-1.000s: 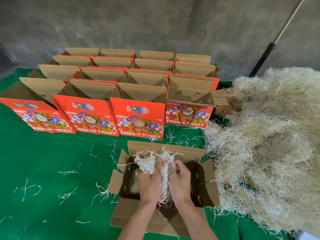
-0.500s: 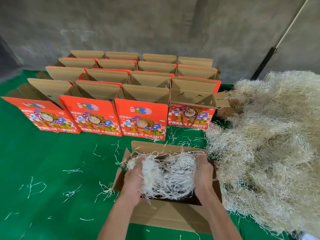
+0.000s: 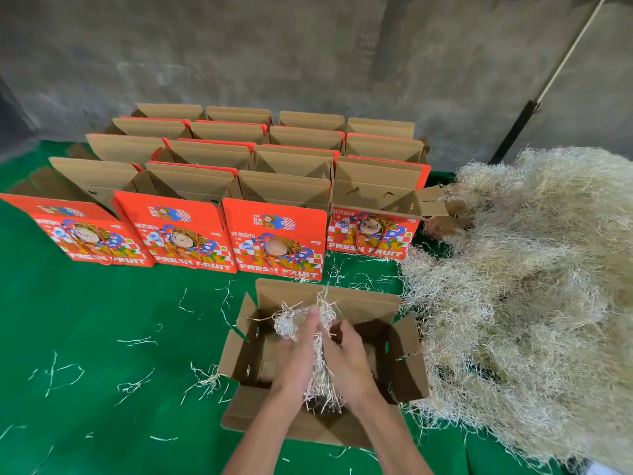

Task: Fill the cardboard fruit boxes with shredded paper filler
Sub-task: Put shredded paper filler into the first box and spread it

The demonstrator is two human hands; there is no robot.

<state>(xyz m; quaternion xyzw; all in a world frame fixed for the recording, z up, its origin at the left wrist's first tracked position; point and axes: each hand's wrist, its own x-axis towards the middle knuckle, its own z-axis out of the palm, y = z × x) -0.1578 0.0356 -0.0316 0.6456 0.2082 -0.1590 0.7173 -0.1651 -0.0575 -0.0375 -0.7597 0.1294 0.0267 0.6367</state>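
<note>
Both hands, left hand (image 3: 296,354) and right hand (image 3: 346,358), clamp one shredded paper wad (image 3: 318,365) between them, directly above the open box (image 3: 404,365), long axis running away from the person.

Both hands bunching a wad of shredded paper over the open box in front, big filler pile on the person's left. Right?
Not quite: the head view shows the filler pile on the person's right. The rest holds: left hand and right hand bunch a wad of shredded paper over the open box.

Rough grey concrete wall (image 3: 274,46) spans the 12 o'clock side. Green mat floor (image 3: 85,320) covers the 6 to 9 o'clock area. 1 pole (image 3: 548,87) leans against the wall at 2 o'clock.
</note>
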